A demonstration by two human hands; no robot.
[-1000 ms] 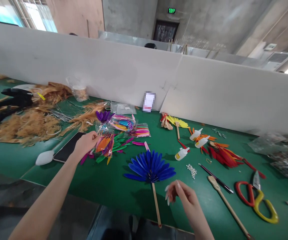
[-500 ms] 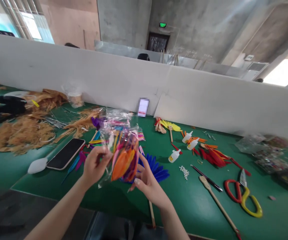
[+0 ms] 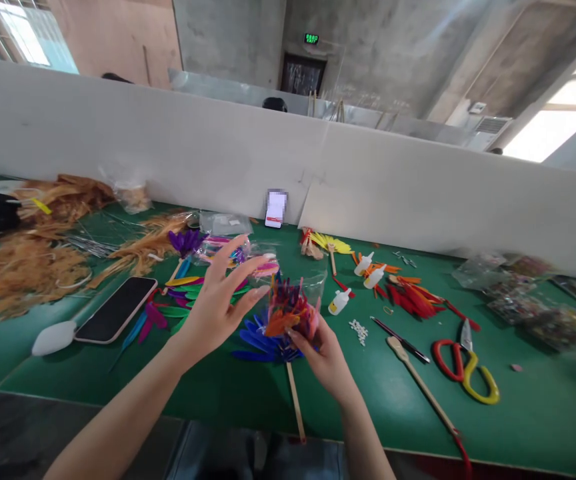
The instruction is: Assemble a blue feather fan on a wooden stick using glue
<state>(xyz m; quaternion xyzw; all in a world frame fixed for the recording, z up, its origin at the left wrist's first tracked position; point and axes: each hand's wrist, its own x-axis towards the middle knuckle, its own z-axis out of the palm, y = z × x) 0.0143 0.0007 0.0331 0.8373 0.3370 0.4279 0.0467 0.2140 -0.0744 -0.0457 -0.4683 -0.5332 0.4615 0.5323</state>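
My right hand [image 3: 322,347] grips a clear plastic bag of mixed-colour feathers [image 3: 288,310], orange ones at its lower end. My left hand [image 3: 221,303] is raised to the left of the bag with its fingers spread, touching nothing visible. Below the bag lies a fan of blue feathers [image 3: 255,345] on a wooden stick [image 3: 295,403]. Green, yellow and magenta feathers [image 3: 154,323] lie loose left of my left hand. Behind it are a purple feather fan [image 3: 187,243] and more bagged feathers [image 3: 223,248].
A black phone [image 3: 117,309] and white case [image 3: 54,339] lie left. At right are glue bottles [image 3: 339,302], white beads [image 3: 359,332], a pen [image 3: 401,340], a stick [image 3: 425,387], scissors [image 3: 465,360] and red feathers [image 3: 413,298]. An upright phone [image 3: 275,208] leans on the white partition [image 3: 218,147].
My left hand has let go of the feather bag and opened to its left. The bag has moved right in my right hand, uncovering the blue fan and green feathers. The view has shifted slightly.
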